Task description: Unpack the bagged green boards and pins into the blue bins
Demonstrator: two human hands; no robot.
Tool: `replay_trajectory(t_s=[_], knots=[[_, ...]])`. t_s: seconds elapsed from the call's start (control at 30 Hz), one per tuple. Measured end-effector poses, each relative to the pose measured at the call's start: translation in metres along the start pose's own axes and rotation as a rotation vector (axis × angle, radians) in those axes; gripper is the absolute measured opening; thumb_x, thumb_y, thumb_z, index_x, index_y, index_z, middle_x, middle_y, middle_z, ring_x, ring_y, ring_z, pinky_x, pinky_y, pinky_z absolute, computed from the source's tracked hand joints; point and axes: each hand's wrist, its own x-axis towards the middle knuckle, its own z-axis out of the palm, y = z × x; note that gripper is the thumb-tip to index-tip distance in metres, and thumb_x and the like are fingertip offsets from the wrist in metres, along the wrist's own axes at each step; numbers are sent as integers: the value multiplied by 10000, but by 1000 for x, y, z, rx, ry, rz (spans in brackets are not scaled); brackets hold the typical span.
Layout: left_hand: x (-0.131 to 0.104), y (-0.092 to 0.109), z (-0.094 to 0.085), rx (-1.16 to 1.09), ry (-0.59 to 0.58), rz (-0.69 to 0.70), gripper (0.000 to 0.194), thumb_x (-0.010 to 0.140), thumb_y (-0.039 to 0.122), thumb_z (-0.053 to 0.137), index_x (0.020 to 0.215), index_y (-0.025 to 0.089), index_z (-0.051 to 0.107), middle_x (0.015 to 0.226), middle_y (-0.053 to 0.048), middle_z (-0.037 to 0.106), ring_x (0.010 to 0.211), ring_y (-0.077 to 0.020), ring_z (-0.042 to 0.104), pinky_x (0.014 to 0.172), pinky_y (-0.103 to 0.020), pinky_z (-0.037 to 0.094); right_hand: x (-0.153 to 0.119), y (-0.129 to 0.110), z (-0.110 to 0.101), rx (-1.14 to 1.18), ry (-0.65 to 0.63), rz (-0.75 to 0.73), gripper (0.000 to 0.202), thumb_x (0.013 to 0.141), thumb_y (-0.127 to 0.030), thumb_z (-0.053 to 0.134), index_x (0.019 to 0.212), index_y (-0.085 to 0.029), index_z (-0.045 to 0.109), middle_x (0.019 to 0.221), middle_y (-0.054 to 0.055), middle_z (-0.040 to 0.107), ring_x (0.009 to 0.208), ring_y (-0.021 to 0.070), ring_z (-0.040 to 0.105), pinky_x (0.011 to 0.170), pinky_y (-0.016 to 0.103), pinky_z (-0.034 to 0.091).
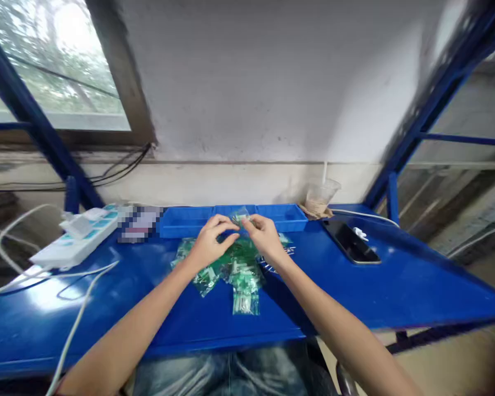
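My right hand (264,235) pinches a small clear plastic bag (240,214) between thumb and fingers, held up in front of the blue trays. What is inside the bag is too small to make out. Close to its left side is my left hand (213,241), fingers curved and thumb apart from them. Below both hands lies a pile of small clear bags with green and white contents (242,275). One such bag (246,303) is nearest the table's front edge. Thin dark and pale pieces (289,251) lie beside my right wrist, partly hidden.
Blue trays (185,223) line the back of the blue table (119,308). On the left are a white power strip (80,236) and loose white cables (84,308). To the right stand a plastic cup with a straw (319,197) and a black phone (350,242).
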Motion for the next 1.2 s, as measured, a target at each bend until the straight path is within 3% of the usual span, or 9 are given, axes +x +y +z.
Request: replay_trajectory(t_s=[0.17,0.33,0.4,0.5,0.63,0.73,0.87,1.03,1.2], knots=[[2,-8,-1,-505,88,-412,444,800,549,472,822,143,651,700,-38,604,634,-145,526,542,-240,372,-16,-21,1,-156,30,-239,220,822,-258,521,968,-189,669,684,9,629,584,122,530,593,251,431],[3,-9,-4,-600,140,-492,281,681,346,682,864,150,598,706,6,557,581,-94,502,507,-196,347,-21,-24,4,-165,-52,-344,406,754,-64,436,1043,-249,654,993,35,648,899,156,591,823,303,462],[3,-8,-7,-500,170,-441,236,715,328,652,859,161,567,706,14,538,592,-94,505,513,-195,353,-18,-21,4,-151,-88,-273,372,747,-82,453,1005,-235,674,1092,51,612,955,160,577,835,303,459],[0,-6,-9,-213,200,-215,126,777,278,589,825,169,550,756,1,543,683,-118,525,581,-215,394,-10,-16,1,-80,-68,-97,239,816,-297,494,860,-189,703,1079,86,580,991,188,550,788,303,461],[-7,-2,-8,109,108,114,83,832,198,508,810,176,585,878,-37,549,830,-150,530,678,-251,425,-1,-10,-2,121,-56,124,441,824,-525,444,658,-161,632,695,29,557,688,142,539,605,257,424],[-11,1,-4,174,64,158,92,829,188,512,830,185,604,917,-47,541,857,-155,534,723,-272,435,1,-6,-2,233,-83,166,352,748,-495,568,651,-157,594,532,-37,469,497,88,421,492,220,342],[-11,1,0,83,77,-58,152,825,288,528,836,182,636,809,-37,602,734,-153,554,704,-285,432,-3,-8,-2,162,6,55,258,749,-411,589,738,-156,619,493,-50,469,442,83,395,445,214,306],[-5,-3,-2,-425,109,-463,437,837,505,431,796,126,646,671,-41,607,573,-127,532,536,-241,377,-16,-21,-2,-132,29,-263,196,825,-295,508,864,-177,659,704,23,669,584,131,580,588,242,437],[-1,-9,-10,-670,197,-483,240,700,338,625,847,148,629,693,-4,616,578,-102,542,550,-215,378,-21,-25,-2,-199,-28,-327,258,775,-155,484,965,-205,652,863,32,702,675,151,627,666,269,476]])
